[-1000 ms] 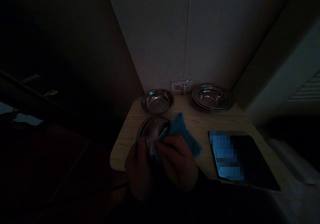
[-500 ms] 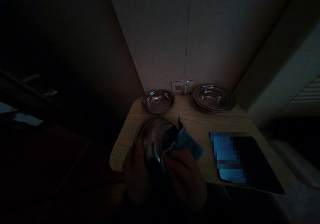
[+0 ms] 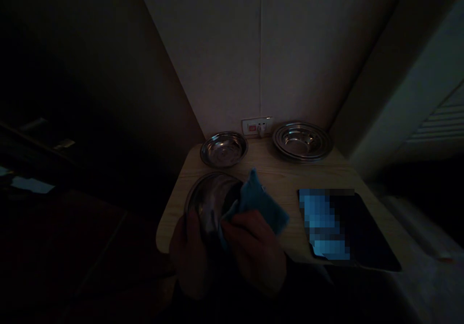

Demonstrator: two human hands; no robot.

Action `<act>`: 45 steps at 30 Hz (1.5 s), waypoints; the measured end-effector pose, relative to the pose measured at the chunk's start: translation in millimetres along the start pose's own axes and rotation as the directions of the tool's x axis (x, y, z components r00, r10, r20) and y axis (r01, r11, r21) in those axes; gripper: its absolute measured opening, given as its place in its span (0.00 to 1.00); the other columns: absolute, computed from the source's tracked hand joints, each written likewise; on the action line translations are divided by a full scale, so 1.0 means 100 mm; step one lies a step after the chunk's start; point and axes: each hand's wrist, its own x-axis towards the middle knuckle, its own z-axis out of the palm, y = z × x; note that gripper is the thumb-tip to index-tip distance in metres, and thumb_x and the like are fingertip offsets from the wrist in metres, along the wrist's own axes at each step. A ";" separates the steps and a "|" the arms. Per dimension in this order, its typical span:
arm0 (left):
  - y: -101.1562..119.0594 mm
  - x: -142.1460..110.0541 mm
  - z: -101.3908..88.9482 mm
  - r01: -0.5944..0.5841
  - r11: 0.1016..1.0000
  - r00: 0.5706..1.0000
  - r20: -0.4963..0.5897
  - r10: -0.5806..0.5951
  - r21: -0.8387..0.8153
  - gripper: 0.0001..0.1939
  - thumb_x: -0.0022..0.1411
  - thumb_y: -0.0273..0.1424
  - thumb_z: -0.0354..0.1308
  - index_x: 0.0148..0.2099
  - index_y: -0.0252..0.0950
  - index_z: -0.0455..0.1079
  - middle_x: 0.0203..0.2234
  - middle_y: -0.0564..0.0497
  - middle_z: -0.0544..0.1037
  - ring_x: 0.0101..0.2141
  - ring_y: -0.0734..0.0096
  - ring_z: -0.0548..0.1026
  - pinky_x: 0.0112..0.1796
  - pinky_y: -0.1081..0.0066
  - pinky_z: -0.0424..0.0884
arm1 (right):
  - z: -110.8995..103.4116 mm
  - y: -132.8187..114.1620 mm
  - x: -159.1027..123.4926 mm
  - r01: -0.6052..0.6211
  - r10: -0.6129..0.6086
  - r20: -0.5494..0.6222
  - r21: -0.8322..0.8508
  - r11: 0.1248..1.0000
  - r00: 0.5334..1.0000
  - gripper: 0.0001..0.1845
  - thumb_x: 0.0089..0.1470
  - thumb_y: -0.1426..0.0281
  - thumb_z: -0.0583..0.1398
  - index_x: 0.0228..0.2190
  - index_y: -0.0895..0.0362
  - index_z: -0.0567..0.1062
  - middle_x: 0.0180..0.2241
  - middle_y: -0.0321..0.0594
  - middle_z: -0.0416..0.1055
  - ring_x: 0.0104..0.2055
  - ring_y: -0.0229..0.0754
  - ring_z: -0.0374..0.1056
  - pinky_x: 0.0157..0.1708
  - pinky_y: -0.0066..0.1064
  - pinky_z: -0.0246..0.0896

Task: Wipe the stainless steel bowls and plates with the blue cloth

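A shiny metal bowl [image 3: 207, 203] is tilted above the near left part of the wooden table. My left hand [image 3: 189, 254] grips its left rim, thumb on the metal surface. My right hand [image 3: 255, 249] is closed on a blue-green cloth [image 3: 264, 205] and presses part of it against the bowl's right side. The cloth's loose end sticks up and out to the right. Dim light hides the lower part of the bowl and some of my fingers.
Behind, a metal dish [image 3: 224, 149] stands at the back left and a stack of metal dishes [image 3: 302, 143] at the back right of the table [image 3: 286, 179]. A dark tablet-like slab [image 3: 366, 232] lies at right. A socket [image 3: 256, 126] with a plug is on the wall.
The whole view has shifted slightly, so the table and dishes sit further left. The cloth's loose part is spread a little wider. Both hands keep their holds.
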 end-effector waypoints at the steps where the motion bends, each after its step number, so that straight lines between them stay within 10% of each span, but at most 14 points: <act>1: 0.00 0.00 0.00 0.003 1.000 1.000 0.005 -0.003 0.005 0.18 0.57 0.44 0.49 0.32 0.35 0.72 0.24 0.48 0.77 0.26 0.66 0.73 0.27 0.69 0.68 | 0.00 0.00 0.00 0.008 -0.008 0.010 -0.003 1.000 1.000 0.10 0.56 0.76 0.55 0.39 0.58 0.75 0.31 0.42 0.72 0.32 0.41 0.64 0.28 0.31 0.64; 45: -0.01 -0.05 0.04 -0.002 0.999 1.000 0.009 0.002 0.051 0.19 0.53 0.47 0.50 0.30 0.36 0.70 0.23 0.49 0.76 0.26 0.66 0.72 0.25 0.70 0.67 | -0.05 0.14 0.13 -0.003 0.004 -0.011 0.044 0.999 1.000 0.10 0.56 0.76 0.56 0.38 0.58 0.75 0.32 0.42 0.72 0.34 0.41 0.65 0.32 0.32 0.65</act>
